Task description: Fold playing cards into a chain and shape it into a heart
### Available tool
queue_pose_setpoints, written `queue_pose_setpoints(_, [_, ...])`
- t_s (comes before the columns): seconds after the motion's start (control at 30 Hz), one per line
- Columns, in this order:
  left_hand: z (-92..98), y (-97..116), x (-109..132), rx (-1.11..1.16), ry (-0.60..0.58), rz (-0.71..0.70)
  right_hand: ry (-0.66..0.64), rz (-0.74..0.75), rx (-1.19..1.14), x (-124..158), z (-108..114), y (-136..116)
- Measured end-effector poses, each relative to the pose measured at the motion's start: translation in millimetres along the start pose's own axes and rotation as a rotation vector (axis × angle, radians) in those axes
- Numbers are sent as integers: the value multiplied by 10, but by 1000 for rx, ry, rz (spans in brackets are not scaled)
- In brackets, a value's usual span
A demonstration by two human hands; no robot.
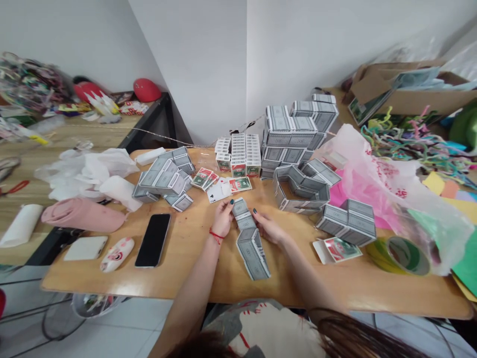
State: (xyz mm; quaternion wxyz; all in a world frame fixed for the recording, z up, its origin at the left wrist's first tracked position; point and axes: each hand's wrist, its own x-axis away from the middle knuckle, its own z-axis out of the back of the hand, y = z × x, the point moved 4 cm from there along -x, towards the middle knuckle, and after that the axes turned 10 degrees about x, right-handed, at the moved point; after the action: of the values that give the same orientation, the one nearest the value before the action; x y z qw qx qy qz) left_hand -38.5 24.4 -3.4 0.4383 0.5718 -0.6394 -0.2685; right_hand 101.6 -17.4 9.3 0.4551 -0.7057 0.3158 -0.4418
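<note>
1. L hand [222, 219]: thumb & fingers pinched on far L edge of folded card strip [248, 233].
2. R hand [270, 228]: apart from L, at opp. edge, prob. to steady strip; grip can't tell.
3. Strip: mid-table [149, 283]. Long axis far–near; far end twd loose cards [215, 193], near end twd wearer, slanting R.
4. Card boxes [238, 149]: stacked at back, prob. for easy reach.

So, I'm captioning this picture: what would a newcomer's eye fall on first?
A tall card tower at the back, right of centre, probably comes first. Next are the left hand and right hand, either side of a smaller card piece mid-table, then the black phone at left.
</note>
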Motion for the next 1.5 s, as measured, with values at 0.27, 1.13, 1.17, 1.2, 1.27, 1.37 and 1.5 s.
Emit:
queue_pose_setpoints(0.27, [-35, -30, 82, 149, -79, 72, -86, -63, -165, 15, -124, 27])
queue_pose_setpoints(1.13, [-414, 388, 999, -928, -391, -91, 306, 26, -144, 26, 10, -20])
queue_pose_setpoints(1.17, [-385, 376, 965, -910, -399, -80, 318, 64, -52, 46, 12, -76])
queue_pose_setpoints(1.2, [-348, 373, 927, -886, -398, -71, 317, 81, 34, 65, 13, -120])
queue_pose_setpoints(1.27, [-263, 375, 852, -834, -410, -32, 316, 114, 177, 100, 35, -187])
queue_pose_setpoints(1.37, [-135, 405, 751, -782, -409, 4, 325, 152, 316, 141, 112, -224])
queue_pose_setpoints(1.5, [-20, 440, 664, -820, -368, 23, 306, 236, 583, 209, 186, -297])
